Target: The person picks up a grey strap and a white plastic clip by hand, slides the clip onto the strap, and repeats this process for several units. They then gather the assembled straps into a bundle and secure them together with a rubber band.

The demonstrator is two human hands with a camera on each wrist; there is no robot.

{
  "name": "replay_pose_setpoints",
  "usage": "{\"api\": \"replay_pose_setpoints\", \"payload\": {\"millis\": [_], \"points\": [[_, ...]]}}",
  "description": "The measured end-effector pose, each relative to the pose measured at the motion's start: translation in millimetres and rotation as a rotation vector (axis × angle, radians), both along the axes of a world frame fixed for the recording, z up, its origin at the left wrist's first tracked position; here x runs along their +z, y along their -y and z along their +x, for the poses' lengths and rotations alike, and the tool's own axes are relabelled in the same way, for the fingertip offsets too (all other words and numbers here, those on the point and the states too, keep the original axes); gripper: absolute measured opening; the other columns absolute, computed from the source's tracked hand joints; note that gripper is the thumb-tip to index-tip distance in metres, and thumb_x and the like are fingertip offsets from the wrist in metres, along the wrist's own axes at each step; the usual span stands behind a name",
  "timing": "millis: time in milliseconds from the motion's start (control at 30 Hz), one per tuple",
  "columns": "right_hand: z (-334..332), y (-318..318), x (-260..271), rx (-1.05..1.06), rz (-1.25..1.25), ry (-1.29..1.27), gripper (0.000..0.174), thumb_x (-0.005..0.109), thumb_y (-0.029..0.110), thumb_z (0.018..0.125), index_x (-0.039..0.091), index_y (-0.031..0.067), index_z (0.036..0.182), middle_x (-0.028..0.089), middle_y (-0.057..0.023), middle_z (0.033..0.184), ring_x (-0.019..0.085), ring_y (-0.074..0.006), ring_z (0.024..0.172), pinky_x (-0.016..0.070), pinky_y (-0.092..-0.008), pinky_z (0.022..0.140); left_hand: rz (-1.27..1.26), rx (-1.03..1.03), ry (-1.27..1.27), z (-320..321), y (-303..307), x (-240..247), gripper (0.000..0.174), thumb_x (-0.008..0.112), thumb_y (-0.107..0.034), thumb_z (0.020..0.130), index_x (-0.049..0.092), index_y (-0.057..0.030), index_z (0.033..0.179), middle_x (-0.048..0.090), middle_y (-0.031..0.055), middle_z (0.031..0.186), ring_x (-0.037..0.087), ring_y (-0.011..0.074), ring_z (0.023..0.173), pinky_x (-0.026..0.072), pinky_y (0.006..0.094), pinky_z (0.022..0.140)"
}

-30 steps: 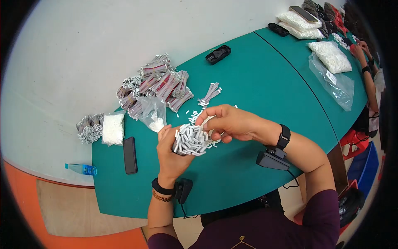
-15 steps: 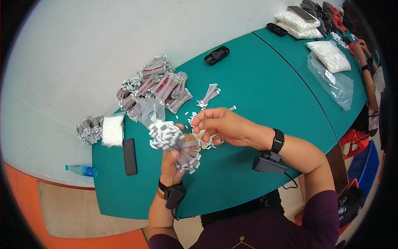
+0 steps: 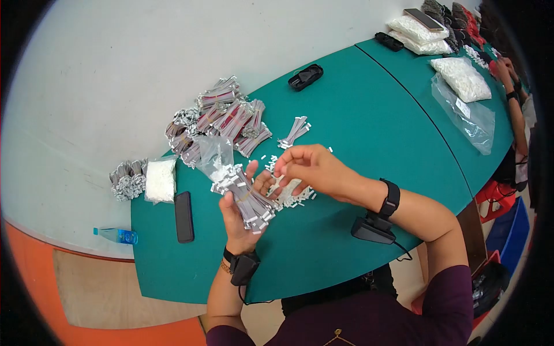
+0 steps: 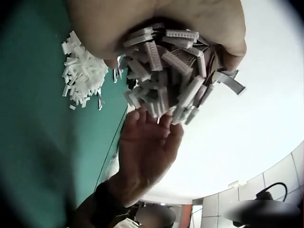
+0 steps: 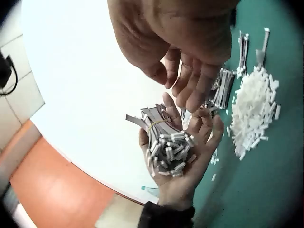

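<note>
In the head view my left hand (image 3: 235, 224) holds a bundle of flat grey ribbon cables (image 3: 249, 202) across its palm, thumb at one side and fingers spread on the other. A rubber band (image 5: 158, 124) wraps the cables' middle, and white connectors (image 4: 178, 64) crowd their ends. Close beside the bundle, my right hand (image 3: 323, 173) hovers with loosely bent fingers; nothing shows between thumb and fingertips in the right wrist view. Under the hands lies a heap of small white connector pieces (image 5: 254, 111).
Many banded cable bundles (image 3: 231, 118) are piled at the table's back edge, near an open clear bag (image 3: 216, 154). A few loose cables (image 3: 295, 131) lie beyond the heap. Left are a full white bag (image 3: 160, 180), a phone (image 3: 184, 217) and a bottle (image 3: 117, 235). Another person's arms (image 3: 511, 92) appear far right.
My left hand has turned the cable bundle from end-on to lying lengthwise across the palm, and has shifted slightly left. The right hand has stayed nearly in place.
</note>
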State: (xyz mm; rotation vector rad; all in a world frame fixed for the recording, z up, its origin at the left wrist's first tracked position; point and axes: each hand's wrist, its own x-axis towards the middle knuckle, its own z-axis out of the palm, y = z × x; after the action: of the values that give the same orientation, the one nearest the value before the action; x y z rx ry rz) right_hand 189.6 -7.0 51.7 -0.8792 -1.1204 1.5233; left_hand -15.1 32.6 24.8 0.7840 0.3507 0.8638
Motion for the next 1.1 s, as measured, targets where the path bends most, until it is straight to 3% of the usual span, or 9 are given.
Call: {"api": "replay_pose_setpoints", "payload": {"millis": [200,333,433,567,600,700,733,833,1100], "points": [[-34.2,21.7,-2.1,0.055,0.237,0.547,0.066,0.071,0.033,0.079,0.047,-0.0031,0.128,0.062,-0.0164,0.101,0.059,-0.0202,0.084,0.0484,-0.0307,0.075,0.3,0.076,-0.183,19.8,7.0,-1.6,0.084,0.036,-0.064,0.084,0.026,-0.0037,0.142,0.039,0.0124,0.141,0.038,0.025,0.128,0.0289,0.0394,0.107],[-36.2,20.9,-18.4,-0.258,0.43,0.589,0.077,0.075,0.03,0.072,0.037,-0.0034,0.131,0.057,-0.0214,0.107,0.06,-0.03,0.089,0.0487,-0.0364,0.074,0.263,0.054,-0.256,17.8,12.5,-1.7,0.079,0.033,-0.062,0.09,0.028,-0.0019,0.14,0.039,0.0129,0.14,0.039,0.0232,0.128,0.0295,0.0369,0.107],[-29.9,20.2,-4.6,-0.304,0.412,0.787,0.07,0.074,0.029,0.071,0.04,-0.0008,0.125,0.055,-0.0208,0.105,0.058,-0.0372,0.097,0.0493,-0.04,0.075,0.441,0.094,-0.451,15.2,19.7,3.4,0.077,0.039,-0.06,0.09,0.029,-0.0011,0.139,0.04,0.0143,0.139,0.04,0.0231,0.127,0.0303,0.0374,0.106],[-36.3,29.4,-8.2,-0.327,0.653,0.876,0.078,0.078,0.029,0.069,0.035,0.0011,0.128,0.051,-0.0199,0.112,0.058,-0.0355,0.091,0.0493,-0.0404,0.074,0.258,0.169,-0.428,23.3,29.3,23.6,0.057,0.037,-0.043,0.097,0.035,0.0012,0.133,0.047,0.0137,0.131,0.046,0.0231,0.121,0.0353,0.037,0.103],[-32.2,27.2,-9.7,-0.367,0.733,0.826,0.06,0.078,0.029,0.068,0.05,0.0023,0.114,0.057,-0.017,0.103,0.059,-0.0329,0.088,0.0493,-0.0381,0.07,0.243,0.176,-0.373,21.8,27.2,24.1,0.055,0.036,-0.043,0.098,0.039,0.0016,0.13,0.052,0.013,0.125,0.049,0.0227,0.118,0.0377,0.0363,0.101],[-8.6,14.0,4.7,-0.228,0.615,0.849,0.04,0.076,0.028,0.071,0.061,0.0033,0.099,0.062,-0.0122,0.088,0.06,-0.028,0.079,0.049,-0.0346,0.065,0.158,-0.006,-0.253,5.7,12.4,10.1,0.055,0.036,-0.043,0.097,0.038,0.0013,0.13,0.052,0.0144,0.124,0.053,0.0234,0.113,0.0431,0.037,0.096],[-4.9,14.4,17.3,-0.244,0.548,0.738,0.02,0.072,0.019,0.077,0.064,0.0029,0.085,0.062,-0.0083,0.074,0.059,-0.0228,0.069,0.0477,-0.0306,0.06,0.158,0.047,-0.31,8.1,14.4,10.2,0.059,0.034,-0.048,0.096,0.039,0.0008,0.129,0.055,0.0128,0.117,0.056,0.0232,0.107,0.046,0.0365,0.092],[-6.6,9.1,15.5,-0.233,0.434,0.511,0.013,0.067,0.009,0.079,0.063,0.0025,0.089,0.061,-0.0085,0.077,0.058,-0.0196,0.063,0.0467,-0.0285,0.058,0.15,-0.039,-0.285,6.3,14.9,7.0,0.061,0.03,-0.052,0.095,0.041,0.0003,0.125,0.057,0.0117,0.108,0.058,0.0217,0.1,0.048,0.0352,0.087],[-8.1,6.2,6.1,-0.31,0.819,0.726,0.016,0.068,0.003,0.078,0.06,0.003,0.091,0.058,-0.0076,0.08,0.059,-0.0217,0.071,0.0487,-0.0306,0.059,0.098,-0.074,-0.352,14.0,21.7,9.9,0.067,0.025,-0.059,0.093,0.044,-0.001,0.121,0.058,0.0093,0.099,0.06,0.0198,0.091,0.0494,0.032,0.08]]}}
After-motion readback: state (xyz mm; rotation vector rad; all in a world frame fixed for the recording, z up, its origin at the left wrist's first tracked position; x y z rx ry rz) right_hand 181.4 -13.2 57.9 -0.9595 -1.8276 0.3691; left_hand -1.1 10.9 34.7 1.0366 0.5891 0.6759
